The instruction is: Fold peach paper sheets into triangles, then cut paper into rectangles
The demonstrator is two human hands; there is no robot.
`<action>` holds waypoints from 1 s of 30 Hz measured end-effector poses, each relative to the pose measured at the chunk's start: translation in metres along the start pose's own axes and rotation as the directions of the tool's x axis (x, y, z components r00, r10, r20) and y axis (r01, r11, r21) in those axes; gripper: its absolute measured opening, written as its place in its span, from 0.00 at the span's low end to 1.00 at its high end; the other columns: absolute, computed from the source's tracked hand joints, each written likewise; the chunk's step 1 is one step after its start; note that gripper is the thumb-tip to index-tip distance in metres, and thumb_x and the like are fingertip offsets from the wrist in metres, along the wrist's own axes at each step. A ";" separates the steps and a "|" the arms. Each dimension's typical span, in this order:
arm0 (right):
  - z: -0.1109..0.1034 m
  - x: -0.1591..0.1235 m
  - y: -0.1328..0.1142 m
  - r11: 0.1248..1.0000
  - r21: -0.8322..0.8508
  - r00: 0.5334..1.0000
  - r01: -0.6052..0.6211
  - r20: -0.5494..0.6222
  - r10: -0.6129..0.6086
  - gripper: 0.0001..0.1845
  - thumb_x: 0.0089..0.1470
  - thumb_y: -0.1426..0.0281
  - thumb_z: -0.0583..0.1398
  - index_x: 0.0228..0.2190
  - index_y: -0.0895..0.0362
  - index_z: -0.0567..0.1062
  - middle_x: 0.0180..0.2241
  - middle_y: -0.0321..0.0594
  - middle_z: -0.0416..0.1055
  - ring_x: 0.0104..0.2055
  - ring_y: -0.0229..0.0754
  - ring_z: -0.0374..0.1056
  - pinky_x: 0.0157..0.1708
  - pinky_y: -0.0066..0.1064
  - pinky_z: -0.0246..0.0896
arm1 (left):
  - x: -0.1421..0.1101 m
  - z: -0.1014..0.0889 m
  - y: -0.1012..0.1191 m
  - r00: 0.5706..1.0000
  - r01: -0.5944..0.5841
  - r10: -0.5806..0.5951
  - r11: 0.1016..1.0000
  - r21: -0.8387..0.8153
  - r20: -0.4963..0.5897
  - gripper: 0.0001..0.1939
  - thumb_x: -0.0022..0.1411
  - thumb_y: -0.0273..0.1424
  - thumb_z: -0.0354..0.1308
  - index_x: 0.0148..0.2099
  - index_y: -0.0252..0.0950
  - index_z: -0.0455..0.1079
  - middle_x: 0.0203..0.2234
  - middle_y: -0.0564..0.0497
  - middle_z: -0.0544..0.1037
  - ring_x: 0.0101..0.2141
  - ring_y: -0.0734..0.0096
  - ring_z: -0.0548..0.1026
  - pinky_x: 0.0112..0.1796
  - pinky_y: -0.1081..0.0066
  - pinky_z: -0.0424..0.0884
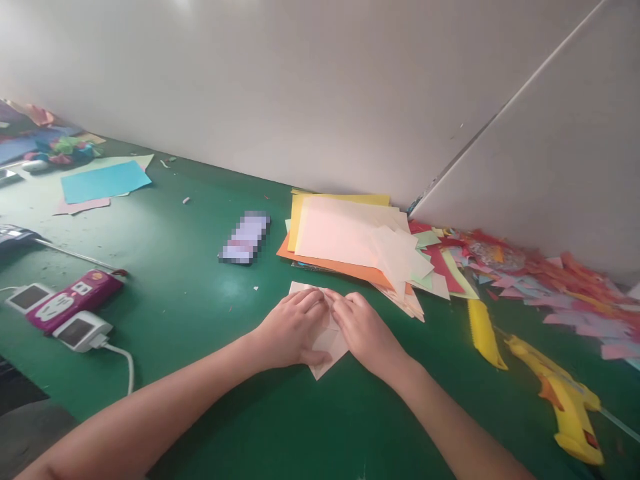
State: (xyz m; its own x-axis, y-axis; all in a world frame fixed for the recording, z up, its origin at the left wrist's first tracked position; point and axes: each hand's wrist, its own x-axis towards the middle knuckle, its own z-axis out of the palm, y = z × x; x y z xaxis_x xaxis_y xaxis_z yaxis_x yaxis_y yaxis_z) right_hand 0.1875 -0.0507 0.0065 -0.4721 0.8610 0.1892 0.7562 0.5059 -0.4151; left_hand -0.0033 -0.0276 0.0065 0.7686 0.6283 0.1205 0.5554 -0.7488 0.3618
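A small pale pink paper sheet (326,343) lies on the green table (200,220) in front of me, partly folded. My left hand (293,330) lies flat on its left half, fingers stretched toward the far edge. My right hand (365,330) rests on its right half, fingers pressing down beside the left fingertips. Both hands cover most of the sheet; only its corners show.
A stack of coloured paper (350,237) lies just beyond the hands. Paper scraps (550,287) spread along the wall at right. A yellow glue gun (565,400) and yellow tool (484,333) lie right. A power strip (75,300) with plugs sits left, a blue sheet (103,181) far left.
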 end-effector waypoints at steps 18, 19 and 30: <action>-0.002 -0.002 0.004 0.997 0.074 0.999 -0.004 -0.051 0.008 0.20 0.62 0.72 0.49 0.54 0.51 0.62 0.33 0.40 0.71 0.38 0.43 0.67 0.36 0.35 0.69 | -0.004 0.008 -0.002 0.999 0.015 -0.016 1.000 -0.010 -0.052 0.34 0.47 0.49 0.63 0.51 0.35 0.58 0.53 0.39 0.64 0.56 0.50 0.60 0.55 0.55 0.60; -0.001 -0.002 0.004 0.999 0.051 0.999 0.012 -0.052 -0.010 0.21 0.62 0.72 0.48 0.56 0.51 0.61 0.33 0.40 0.71 0.38 0.43 0.67 0.36 0.35 0.69 | -0.004 0.008 -0.002 0.998 0.011 -0.012 1.000 -0.011 -0.054 0.35 0.47 0.49 0.62 0.51 0.35 0.58 0.53 0.39 0.64 0.56 0.50 0.60 0.56 0.55 0.60; 0.009 -0.004 0.005 0.998 -0.051 0.997 0.047 -0.056 -0.049 0.19 0.63 0.72 0.47 0.54 0.57 0.63 0.37 0.44 0.71 0.38 0.44 0.64 0.39 0.38 0.67 | -0.002 0.003 0.000 0.999 -0.029 0.028 0.999 -0.018 -0.041 0.37 0.50 0.47 0.60 0.57 0.33 0.55 0.55 0.39 0.63 0.58 0.51 0.58 0.57 0.55 0.57</action>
State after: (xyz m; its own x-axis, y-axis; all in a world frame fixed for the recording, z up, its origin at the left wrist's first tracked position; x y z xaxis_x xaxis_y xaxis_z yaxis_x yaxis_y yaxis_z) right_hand 0.1891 -0.0524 -0.0043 -0.4828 0.8365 0.2591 0.7553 0.5475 -0.3603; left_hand -0.0043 -0.0296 0.0029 0.7701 0.6152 0.1686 0.5271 -0.7626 0.3750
